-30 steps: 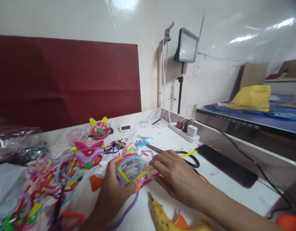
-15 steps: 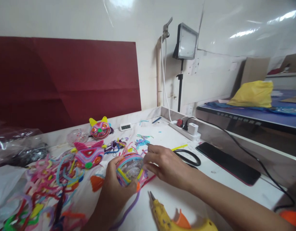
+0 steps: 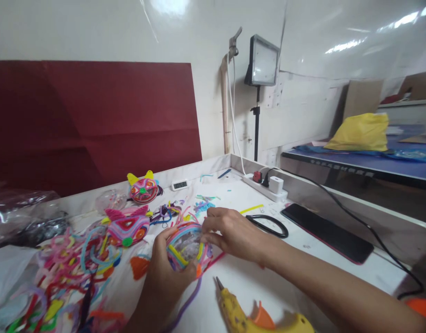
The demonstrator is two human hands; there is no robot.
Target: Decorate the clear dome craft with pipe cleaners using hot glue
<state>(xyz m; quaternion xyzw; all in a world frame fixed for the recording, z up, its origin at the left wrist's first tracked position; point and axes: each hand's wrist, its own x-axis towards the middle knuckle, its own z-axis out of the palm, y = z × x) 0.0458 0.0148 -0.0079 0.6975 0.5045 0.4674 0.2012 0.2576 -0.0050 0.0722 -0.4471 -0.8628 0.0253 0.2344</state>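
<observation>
At the lower centre of the frame, a round piece (image 3: 185, 240) banded with coloured fuzzy strips is sitting between the two hands, its grey, see-through middle facing upward. The left hand (image 3: 168, 273) is holding it from the left, its grip closed around the edge, with the thumb lying along the near side and the fingers curling over the far rim. The right hand (image 3: 230, 231) is reaching in from the right, its bent fingertips touching the right rim near the upper end of a short yellow strip (image 3: 200, 251); whether this grip is pinching the strip or only pressing it, I cannot tell. A second yellow strip (image 3: 177, 255) is slanting across the lower left of the piece.

Below, a purple strip (image 3: 188, 303) is trailing toward the bottom edge of the frame. A yellow glue gun (image 3: 234, 310) is lying at bottom centre, its nozzle pointing to the upper left. Just beyond the right forearm, a black loop handle (image 3: 284, 229) is resting on the white worktop (image 3: 303, 282), and a black phone (image 3: 327, 233) is lying farther right. Left of the hands, a pink-eared mask (image 3: 128, 226) is standing beside a tangled heap of strips (image 3: 67, 259).
</observation>
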